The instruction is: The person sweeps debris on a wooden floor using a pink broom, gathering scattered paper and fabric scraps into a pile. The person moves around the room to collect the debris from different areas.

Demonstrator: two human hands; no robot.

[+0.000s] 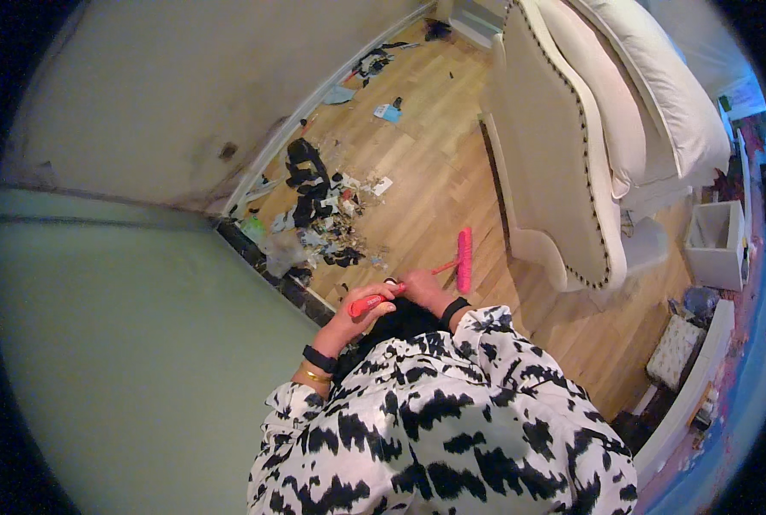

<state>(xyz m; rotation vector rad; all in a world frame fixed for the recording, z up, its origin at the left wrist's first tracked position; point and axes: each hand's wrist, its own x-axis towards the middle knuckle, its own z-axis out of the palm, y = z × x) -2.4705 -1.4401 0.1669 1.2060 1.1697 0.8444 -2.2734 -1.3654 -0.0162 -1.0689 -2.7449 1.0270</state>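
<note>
A broom with a red handle and a pink bristle head (465, 260) is in front of me, its head on the wooden floor to the right of my hands. My left hand (361, 311) is closed round the upper end of the handle. Farther down, my right hand (426, 290) grips the same handle. Ahead and to the left lies a heap of litter (342, 225): paper scraps, crumbs and small bits. A strip of black cloth or plastic (306, 167) lies along its far side.
More scraps trail along the baseboard, with a light-blue piece (388, 112) farther out. On the right stands a cream upholstered seat (546, 146) with stud trim and cushions. Beyond it are a white bin (714, 245) and a patterned box (676, 352). A pale green panel (142, 343) is at my left.
</note>
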